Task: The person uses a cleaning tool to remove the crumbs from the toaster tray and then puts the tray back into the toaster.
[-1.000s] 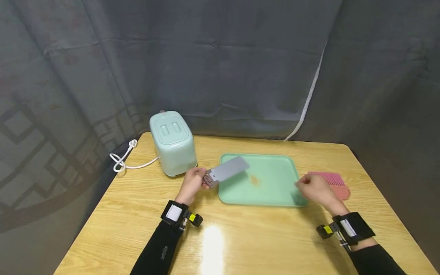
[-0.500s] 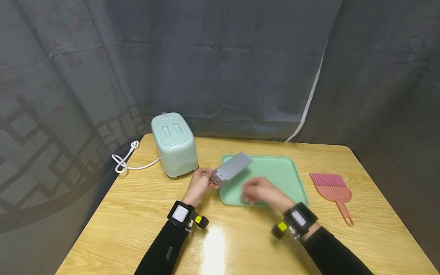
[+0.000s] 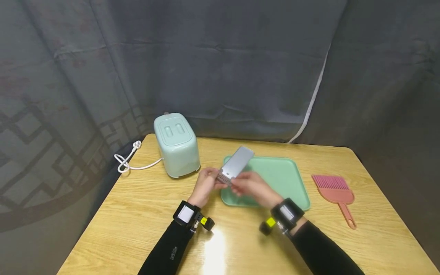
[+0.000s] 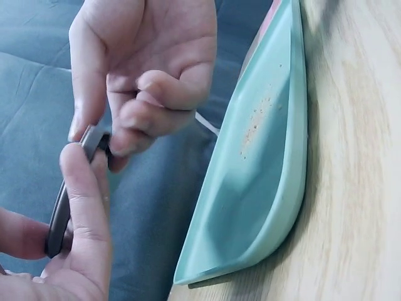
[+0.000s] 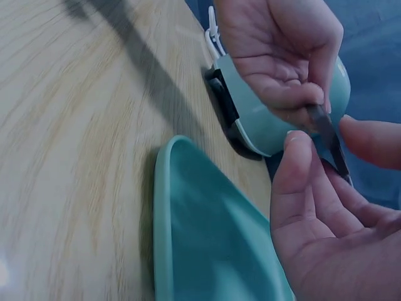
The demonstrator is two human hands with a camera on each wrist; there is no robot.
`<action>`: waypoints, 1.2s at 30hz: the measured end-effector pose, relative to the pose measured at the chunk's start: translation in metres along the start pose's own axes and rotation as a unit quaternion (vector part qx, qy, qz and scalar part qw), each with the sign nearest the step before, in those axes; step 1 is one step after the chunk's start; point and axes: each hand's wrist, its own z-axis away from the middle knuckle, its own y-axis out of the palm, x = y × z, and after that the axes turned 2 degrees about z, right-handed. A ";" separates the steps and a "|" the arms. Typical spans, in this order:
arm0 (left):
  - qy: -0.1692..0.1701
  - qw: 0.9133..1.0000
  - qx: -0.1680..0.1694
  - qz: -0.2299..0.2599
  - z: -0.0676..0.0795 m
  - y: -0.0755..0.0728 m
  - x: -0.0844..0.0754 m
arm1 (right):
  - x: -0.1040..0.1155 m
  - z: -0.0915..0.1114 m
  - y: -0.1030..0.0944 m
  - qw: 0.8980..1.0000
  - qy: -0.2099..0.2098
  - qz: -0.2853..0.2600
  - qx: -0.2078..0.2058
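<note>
A flat metal crumb tray (image 3: 237, 162) with a grey slotted end is held up over the left part of the green serving tray (image 3: 282, 179). My left hand (image 3: 205, 185) pinches its slotted end between thumb and fingers. At the near corner of that same end, my right hand (image 3: 252, 187) grips the edge, thumb on one side and curled fingers on the other. Brown crumbs (image 4: 254, 125) lie on the green tray in the left wrist view. The crumb tray appears nearly edge-on in both wrist views.
A pale green toaster (image 3: 178, 147) stands at the back left, its white cord and plug (image 3: 125, 162) lying by the table edge. On the right lies a pink brush and scoop (image 3: 335, 193). A grey curtain (image 3: 220, 68) hangs behind the table.
My right hand has swept left from beside the pink brush to the crumb tray and taken hold of its corner. My left hand has shifted slightly right, and the crumb tray's far end has turned upward.
</note>
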 end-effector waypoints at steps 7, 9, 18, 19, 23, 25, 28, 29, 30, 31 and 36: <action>-0.014 0.999 0.043 -0.027 0.006 -0.008 0.000 | 0.004 0.000 -0.005 1.000 0.025 0.000 -0.002; -0.019 0.997 0.058 -0.043 0.007 -0.012 -0.001 | 0.004 -0.001 -0.008 1.000 0.025 0.006 0.010; -0.024 0.987 0.121 -0.104 0.016 -0.024 -0.006 | 0.009 -0.001 -0.017 0.998 0.018 0.037 0.054; -0.025 0.985 0.128 -0.112 0.017 -0.024 -0.007 | 0.010 -0.001 -0.019 0.997 0.017 0.041 0.059; -0.037 0.978 0.147 -0.144 0.022 -0.024 -0.010 | 0.012 -0.001 -0.023 0.995 0.017 0.054 0.078; -0.046 0.976 0.149 -0.151 0.025 -0.025 -0.011 | 0.012 -0.003 -0.024 0.994 0.021 0.063 0.084; -0.055 0.974 0.152 -0.159 0.028 -0.030 -0.012 | 0.013 -0.008 -0.023 0.991 0.018 0.082 0.102; -0.057 0.973 0.154 -0.163 0.029 -0.032 -0.012 | 0.013 -0.010 -0.023 0.990 0.017 0.089 0.109; -0.058 0.972 0.157 -0.167 0.031 -0.033 -0.013 | 0.014 -0.012 -0.022 0.988 0.016 0.097 0.117; -0.059 0.970 0.159 -0.173 0.033 -0.035 -0.013 | 0.014 -0.014 -0.021 0.986 0.015 0.104 0.127; -0.063 0.962 0.165 -0.207 0.042 -0.042 -0.014 | 0.018 -0.021 -0.016 0.976 0.020 0.133 0.173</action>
